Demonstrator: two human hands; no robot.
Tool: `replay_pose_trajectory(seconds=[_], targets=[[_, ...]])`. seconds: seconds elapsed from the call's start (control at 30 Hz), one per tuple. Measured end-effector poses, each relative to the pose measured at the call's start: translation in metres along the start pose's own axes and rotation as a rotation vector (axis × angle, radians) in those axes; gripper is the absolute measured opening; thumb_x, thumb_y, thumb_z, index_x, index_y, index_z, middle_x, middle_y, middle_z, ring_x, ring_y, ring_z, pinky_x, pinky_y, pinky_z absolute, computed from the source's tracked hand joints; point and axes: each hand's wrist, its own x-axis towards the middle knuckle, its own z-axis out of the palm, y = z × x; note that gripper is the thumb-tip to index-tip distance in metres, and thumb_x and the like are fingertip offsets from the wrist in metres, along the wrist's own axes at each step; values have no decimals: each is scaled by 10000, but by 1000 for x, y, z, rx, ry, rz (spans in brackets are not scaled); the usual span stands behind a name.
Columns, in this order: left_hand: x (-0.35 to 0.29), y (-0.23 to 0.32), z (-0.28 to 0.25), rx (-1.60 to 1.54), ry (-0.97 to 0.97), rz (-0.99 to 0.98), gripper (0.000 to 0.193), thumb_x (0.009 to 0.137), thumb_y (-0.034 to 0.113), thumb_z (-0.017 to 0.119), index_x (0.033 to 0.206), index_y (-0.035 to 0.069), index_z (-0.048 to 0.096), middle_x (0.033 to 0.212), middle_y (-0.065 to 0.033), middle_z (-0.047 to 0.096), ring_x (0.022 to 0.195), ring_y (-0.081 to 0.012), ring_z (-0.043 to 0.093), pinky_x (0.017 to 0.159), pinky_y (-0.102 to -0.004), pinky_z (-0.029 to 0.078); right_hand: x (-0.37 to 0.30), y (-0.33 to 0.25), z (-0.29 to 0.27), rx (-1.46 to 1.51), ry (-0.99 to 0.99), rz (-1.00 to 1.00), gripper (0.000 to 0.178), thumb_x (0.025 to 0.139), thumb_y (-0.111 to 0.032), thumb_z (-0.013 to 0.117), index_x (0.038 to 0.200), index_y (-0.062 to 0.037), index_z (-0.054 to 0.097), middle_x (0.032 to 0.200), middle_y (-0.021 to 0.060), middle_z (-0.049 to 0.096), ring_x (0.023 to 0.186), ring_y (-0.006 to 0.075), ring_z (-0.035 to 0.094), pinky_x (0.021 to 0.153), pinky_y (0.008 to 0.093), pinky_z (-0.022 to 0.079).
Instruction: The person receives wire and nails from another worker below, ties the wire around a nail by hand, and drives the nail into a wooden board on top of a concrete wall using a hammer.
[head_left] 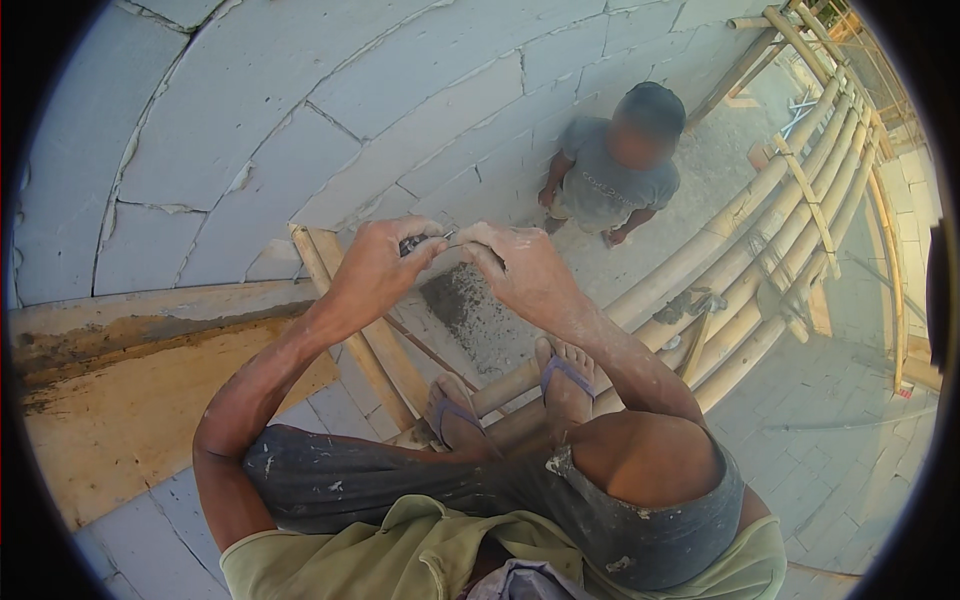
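- small dark object (413,243) pinched in left hand (375,268) fingers, held in front of knees above bamboo scaffold (760,250).
- thin pale strand (452,236) spanning the short gap to right hand (525,272); long axis roughly left-right.
- right hand fingers narrow, closed on strand's far end; hands nearly touching.
- kind of object too small to tell.
- another person (615,170) well below, beside block wall (300,110).

Small dark item (415,243) mostly hidden betw both hands' fingers, too small to ID; grip unclear.
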Motion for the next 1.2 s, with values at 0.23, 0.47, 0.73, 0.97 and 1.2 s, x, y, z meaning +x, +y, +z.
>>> replay_pose_trajectory(seconds=[0.23,0.47,0.73,0.97,1.2], targets=[[-5,12,-1,346,-5,140,189,932,164,698,1028,12,754,876,-160,693,753,-361,633,697,-420,500,1,-14,-7,-407,-9,-197,165,893,-75,604,1055,-51,584,904,140,598,832,358,665,673,433,555],[-6,11,0,524,-21,234,173,906,181,698,942,19,747,833,-133,663,731,-358,632,661,-438,500,5,-17,-23,-524,-1,-432,120,860,-86,630,970,-50,599,906,116,582,869,316,650,717,429,542],[-7,10,-2,486,-52,439,183,882,150,723,1019,31,750,847,-106,675,680,-321,641,616,-411,511,19,-9,-45,-298,-24,-333,164,927,-220,660,895,-66,707,855,110,634,829,323,645,702,442,513],[-8,7,-3,442,64,522,211,864,120,749,1048,17,744,861,-105,683,666,-292,659,573,-374,521,-8,-2,-19,-41,-154,72,304,1028,-285,570,893,-27,657,705,181,601,726,366,638,696,485,503],[-15,-6,6,760,18,581,347,780,76,759,1123,56,715,803,-70,617,603,-269,634,525,-382,499,2,-29,-33,-364,-147,-139,223,1036,-239,509,982,-33,577,682,196,630,679,439,644,585,526,477]])
